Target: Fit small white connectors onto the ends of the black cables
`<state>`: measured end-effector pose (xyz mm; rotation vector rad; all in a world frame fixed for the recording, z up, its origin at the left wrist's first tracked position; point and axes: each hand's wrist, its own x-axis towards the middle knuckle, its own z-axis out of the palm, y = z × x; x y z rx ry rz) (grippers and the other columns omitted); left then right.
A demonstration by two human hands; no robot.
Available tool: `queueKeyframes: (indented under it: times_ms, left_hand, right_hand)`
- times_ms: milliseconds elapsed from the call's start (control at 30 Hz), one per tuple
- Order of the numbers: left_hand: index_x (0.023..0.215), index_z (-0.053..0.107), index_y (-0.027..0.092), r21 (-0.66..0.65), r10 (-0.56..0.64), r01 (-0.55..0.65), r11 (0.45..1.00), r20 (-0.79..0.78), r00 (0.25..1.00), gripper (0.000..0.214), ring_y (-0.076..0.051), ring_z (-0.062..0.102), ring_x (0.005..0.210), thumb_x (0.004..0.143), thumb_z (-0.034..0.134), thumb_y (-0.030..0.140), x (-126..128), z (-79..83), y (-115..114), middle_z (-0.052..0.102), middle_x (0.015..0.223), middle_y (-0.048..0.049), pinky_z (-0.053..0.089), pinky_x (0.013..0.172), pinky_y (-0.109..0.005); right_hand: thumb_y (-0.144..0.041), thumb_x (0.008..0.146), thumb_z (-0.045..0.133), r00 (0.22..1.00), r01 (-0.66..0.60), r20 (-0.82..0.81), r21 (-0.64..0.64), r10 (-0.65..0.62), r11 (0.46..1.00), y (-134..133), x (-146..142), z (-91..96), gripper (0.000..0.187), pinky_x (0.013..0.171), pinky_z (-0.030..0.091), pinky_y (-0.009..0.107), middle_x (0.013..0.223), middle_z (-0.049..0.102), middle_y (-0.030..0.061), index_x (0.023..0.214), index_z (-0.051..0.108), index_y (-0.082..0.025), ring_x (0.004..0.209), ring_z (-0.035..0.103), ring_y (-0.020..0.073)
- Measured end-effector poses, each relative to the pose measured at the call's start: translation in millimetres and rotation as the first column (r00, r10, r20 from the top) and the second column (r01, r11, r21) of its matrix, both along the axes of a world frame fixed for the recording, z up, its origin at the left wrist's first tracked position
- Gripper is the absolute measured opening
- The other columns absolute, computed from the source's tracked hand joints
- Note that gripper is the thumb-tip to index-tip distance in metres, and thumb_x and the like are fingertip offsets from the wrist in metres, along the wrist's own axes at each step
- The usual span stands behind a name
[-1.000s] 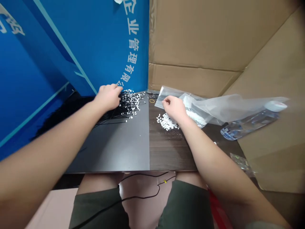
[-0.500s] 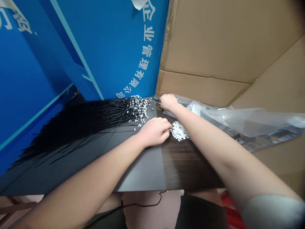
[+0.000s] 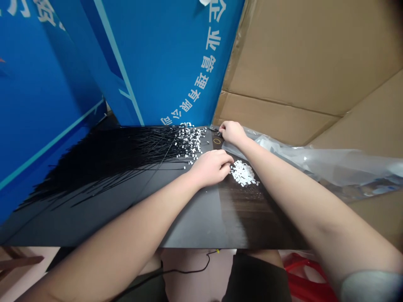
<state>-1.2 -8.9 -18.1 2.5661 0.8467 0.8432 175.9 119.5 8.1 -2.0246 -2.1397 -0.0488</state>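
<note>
My left hand (image 3: 211, 168) rests over the dark mat's right edge, its fingers curled together at the left side of a pile of small white plastic pieces (image 3: 244, 173). What its fingertips hold, if anything, is hidden. Farther back, my right hand (image 3: 233, 132) has its fingers pinched beside a few tiny dark or shiny bits (image 3: 218, 134), too small to name. A yellowish ring (image 3: 217, 141) like a rubber band lies just below those fingertips. To the left spreads a large bundle of thin black wires (image 3: 126, 144), with small white connector-like ends (image 3: 190, 140) beside my left hand.
Clear plastic bags (image 3: 315, 161) lie along the right, under and behind my right forearm. A blue printed panel (image 3: 170, 63) and a cardboard wall (image 3: 292, 54) bound the back. The grey mat (image 3: 192, 222) covers the left of the dark wooden table (image 3: 248, 226).
The view has turned a little, shifting everything rightward. My right hand has moved slightly right of the yellowish ring, uncovering the tiny bits. My left hand stays beside the white pile.
</note>
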Motion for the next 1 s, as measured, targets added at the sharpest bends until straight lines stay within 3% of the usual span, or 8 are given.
queueKeyframes:
  times_ms: [433, 667, 733, 800, 867, 933, 1000]
  left_hand:
    - [0.109, 0.081, 0.018, -0.063, 0.023, -0.022, 0.998, 0.020, 1.000, 0.031, -0.026, 0.073, 0.107, 0.097, 0.053, 0.018, 1, 0.0, 0, 0.081, 0.115, -0.0087, 0.058, 0.099, -0.042]
    - [0.108, 0.081, 0.018, -0.073, 0.017, -0.015, 0.997, 0.019, 1.000, 0.030, -0.026, 0.074, 0.110, 0.096, 0.054, 0.017, 2, -1.1, 1, 0.081, 0.113, -0.0088, 0.058, 0.100, -0.042]
    - [0.108, 0.081, 0.019, -0.071, 0.022, -0.020, 0.997, 0.032, 0.999, 0.029, -0.025, 0.074, 0.109, 0.097, 0.054, 0.017, 2, -2.6, 2, 0.081, 0.112, -0.0082, 0.058, 0.101, -0.042]
    - [0.107, 0.081, 0.020, -0.076, 0.030, -0.026, 0.997, 0.051, 0.998, 0.028, -0.024, 0.074, 0.107, 0.097, 0.055, 0.018, 1, -3.4, 3, 0.080, 0.112, -0.0077, 0.058, 0.101, -0.041]
    - [0.107, 0.080, 0.019, -0.088, 0.060, -0.053, 0.995, 0.074, 0.995, 0.027, -0.024, 0.073, 0.105, 0.097, 0.055, 0.018, -1, -3.1, 5, 0.079, 0.111, -0.0082, 0.057, 0.101, -0.041]
    - [0.111, 0.080, 0.018, -0.109, 0.136, -0.124, 0.986, 0.105, 0.985, 0.028, -0.024, 0.072, 0.103, 0.098, 0.055, 0.019, -3, -2.2, 8, 0.077, 0.110, -0.0097, 0.057, 0.100, -0.041]
    - [0.115, 0.078, 0.016, -0.144, 0.234, -0.214, 0.966, 0.140, 0.962, 0.029, -0.024, 0.071, 0.100, 0.098, 0.056, 0.022, -7, -1.4, 11, 0.075, 0.110, -0.0107, 0.057, 0.098, -0.042]
  right_hand:
    - [-0.021, 0.104, 0.045, 0.999, -0.028, 0.036, -0.024, 0.029, 0.999, -6, 0, -9.5, 0.030, 0.097, 0.049, 0.042, 0.124, 0.078, 0.0209, 0.117, 0.071, -0.015, 0.113, 0.072, 0.0345]
    - [-0.023, 0.101, 0.056, 0.999, -0.045, 0.017, -0.004, 0.045, 0.999, -8, 4, -6.8, 0.017, 0.094, 0.049, 0.039, 0.114, 0.081, 0.0154, 0.104, 0.072, -0.019, 0.107, 0.071, 0.0313]
    - [-0.026, 0.101, 0.058, 0.999, -0.046, -0.028, 0.044, 0.047, 0.998, -10, 7, -3.0, 0.015, 0.095, 0.049, 0.038, 0.113, 0.080, 0.0125, 0.104, 0.072, -0.021, 0.107, 0.071, 0.0297]
    - [-0.027, 0.102, 0.058, 0.981, -0.035, -0.181, 0.180, 0.068, 0.983, -14, 7, 6.3, 0.014, 0.093, 0.051, 0.037, 0.109, 0.080, 0.0102, 0.103, 0.070, -0.021, 0.103, 0.071, 0.0267]
    - [-0.025, 0.101, 0.059, 0.903, 0.015, -0.399, 0.403, 0.161, 0.915, -25, 3, 24.1, 0.010, 0.091, 0.053, 0.035, 0.103, 0.077, 0.0090, 0.101, 0.068, -0.020, 0.096, 0.071, 0.0232]
    - [-0.023, 0.100, 0.059, 0.792, 0.106, -0.528, 0.614, 0.307, 0.783, -44, -1, 50.3, 0.006, 0.091, 0.053, 0.035, 0.100, 0.073, 0.0086, 0.097, 0.063, -0.020, 0.096, 0.070, 0.0216]
    - [-0.024, 0.101, 0.059, 0.670, 0.147, -0.560, 0.744, 0.487, 0.652, -71, 1, 81.1, 0.003, 0.093, 0.052, 0.035, 0.103, 0.069, 0.0082, 0.099, 0.058, -0.021, 0.101, 0.070, 0.0201]
